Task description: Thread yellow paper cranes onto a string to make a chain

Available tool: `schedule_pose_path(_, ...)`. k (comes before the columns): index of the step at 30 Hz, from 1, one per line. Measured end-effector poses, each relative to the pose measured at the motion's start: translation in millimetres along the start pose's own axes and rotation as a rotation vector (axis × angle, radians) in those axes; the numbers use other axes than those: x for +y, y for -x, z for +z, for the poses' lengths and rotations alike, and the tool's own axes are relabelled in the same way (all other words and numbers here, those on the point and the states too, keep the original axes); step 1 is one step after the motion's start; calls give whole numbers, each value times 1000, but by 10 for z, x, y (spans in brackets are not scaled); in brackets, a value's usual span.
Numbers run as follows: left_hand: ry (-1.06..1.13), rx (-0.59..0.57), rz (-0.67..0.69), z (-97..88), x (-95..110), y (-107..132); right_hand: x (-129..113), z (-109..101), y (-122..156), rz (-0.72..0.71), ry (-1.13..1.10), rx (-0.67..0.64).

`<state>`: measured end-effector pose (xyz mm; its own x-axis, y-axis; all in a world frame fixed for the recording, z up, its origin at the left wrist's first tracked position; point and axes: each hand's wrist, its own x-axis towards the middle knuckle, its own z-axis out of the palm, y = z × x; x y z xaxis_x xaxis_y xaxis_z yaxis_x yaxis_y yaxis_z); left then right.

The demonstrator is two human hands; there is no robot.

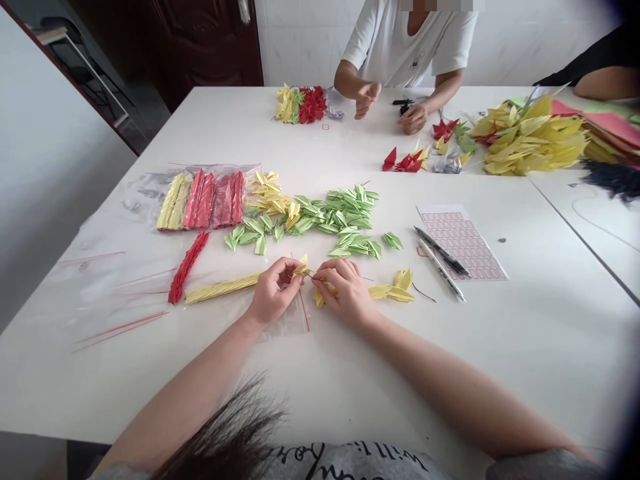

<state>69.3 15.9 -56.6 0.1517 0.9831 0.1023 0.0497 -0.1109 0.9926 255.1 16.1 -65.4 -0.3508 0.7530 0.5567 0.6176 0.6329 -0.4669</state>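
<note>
In front of me on the white table, my left hand (273,293) pinches a small yellow folded-paper piece (302,267) between thumb and fingers. My right hand (347,293), its fingertips closed, grips a thin dark thread (309,275) running to that piece. More yellow folded papers (395,290) lie beneath and to the right of my right hand, with a dark strand trailing from them. A long yellow bundle of nested folded papers (220,289) extends leftward from my left hand. Just beyond both hands spreads a pile of green folded papers (345,217), some yellow ones (270,193) beside it.
A red bundle (187,268) and plastic bags holding yellow and red bundles (203,200) lie at left. Two pens (440,257) rest by a label sheet (463,243) at right. Opposite, a person (410,47) sits near colourful folded papers (535,137).
</note>
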Motion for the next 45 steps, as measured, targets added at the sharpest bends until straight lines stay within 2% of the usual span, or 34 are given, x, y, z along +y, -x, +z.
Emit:
schedule_pose_path(6, -138, -98, -33, -9, 30, 7, -1, -46, -21, -86, 9, 122)
schedule_pose_path(11, -173, -186, -86, -28, 23, 18, -30, -62, -42, -157, 96, 119)
schedule_pose_path(16, -189, -236, -95, -52, 24, 16, 20, -57, -62, -151, 154, 113)
schedule_pose_path(20, -212, -215, -90, -65, 84, 25, 55, -51, -62, -146, 161, 94)
schedule_pose_path(23, -40, -198, -119, -92, 88, 36, 49, -55, -52, -132, 104, 60)
schedule_pose_path(26, 218, -299, -180, -129, 43, 38, 34, -65, -44, -109, 46, 43)
schedule_pose_path(29, 332, -370, -207, -150, 1, 32, 24, -77, -43, -100, 21, 42)
schedule_pose_path(35, 357, -397, -154, -124, 74, 29, 1, -112, -43, -86, -25, 112)
schedule_pose_path(40, 335, -346, -199, -113, 143, 29, -7, -125, -40, -91, -26, 127)
schedule_pose_path(45, 339, -299, -194, -115, 98, 24, -15, -132, -37, -108, -42, 120)
